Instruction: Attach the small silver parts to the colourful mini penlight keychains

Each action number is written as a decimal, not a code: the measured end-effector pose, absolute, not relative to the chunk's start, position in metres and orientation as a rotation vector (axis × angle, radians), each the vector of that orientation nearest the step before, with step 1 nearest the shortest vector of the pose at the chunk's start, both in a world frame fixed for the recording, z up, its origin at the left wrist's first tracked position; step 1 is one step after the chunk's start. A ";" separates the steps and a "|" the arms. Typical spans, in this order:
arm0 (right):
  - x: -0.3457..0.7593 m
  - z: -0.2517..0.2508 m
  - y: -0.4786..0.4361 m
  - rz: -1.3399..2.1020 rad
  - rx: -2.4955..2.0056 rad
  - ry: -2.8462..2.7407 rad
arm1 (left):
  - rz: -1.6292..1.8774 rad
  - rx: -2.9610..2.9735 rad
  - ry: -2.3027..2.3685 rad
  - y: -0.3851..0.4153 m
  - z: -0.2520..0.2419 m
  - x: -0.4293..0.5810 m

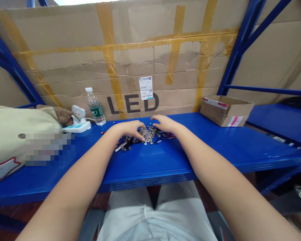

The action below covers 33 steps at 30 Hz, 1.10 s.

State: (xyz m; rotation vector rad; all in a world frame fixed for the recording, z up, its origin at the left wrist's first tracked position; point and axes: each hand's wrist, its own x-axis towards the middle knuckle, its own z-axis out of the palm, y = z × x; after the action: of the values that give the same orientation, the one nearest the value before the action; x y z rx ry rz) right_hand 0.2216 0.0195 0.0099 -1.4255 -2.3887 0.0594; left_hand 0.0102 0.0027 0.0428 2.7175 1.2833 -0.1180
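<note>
A pile of small round silvery discs, like coins or button cells (148, 134), lies on the blue shelf top (150, 164). My left hand (131, 129) curves round the left side of the pile, thumb and forefinger apart, the thumb tip at the discs. On the other side my right hand (165, 123) arches over the far right edge, fingers bent and apart. Nothing shows in either hand. Dark and silver metal tubes (123, 145) lie in a heap below my left hand. Several coloured carabiners (158, 141) lie under my right wrist.
At the back left stand a water bottle (95, 107) and a white power strip (77, 127) with a charger. A pale bag (22, 127) covers the left end. An open cardboard box (225, 110) sits back right. Behind rises a large taped carton (140, 63) between blue posts.
</note>
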 end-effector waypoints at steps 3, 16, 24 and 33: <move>0.214 0.000 0.027 0.019 -1.467 -2.388 | -0.161 2.703 1.337 0.009 0.038 0.005; 0.195 -0.006 0.024 0.017 -1.459 -2.618 | 0.146 2.743 1.515 0.021 0.038 -0.011; 0.190 -0.006 0.021 -0.117 -1.310 -2.687 | 0.151 2.798 1.498 0.028 0.030 -0.006; 0.194 -0.013 0.033 0.045 -1.386 -2.555 | 0.050 2.809 1.547 0.036 0.018 -0.008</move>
State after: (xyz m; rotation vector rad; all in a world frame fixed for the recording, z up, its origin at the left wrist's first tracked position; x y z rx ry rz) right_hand 0.1944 0.0330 -0.0134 -1.3856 -2.5553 0.0446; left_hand -0.0084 0.0361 0.0175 2.8089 1.5471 0.0496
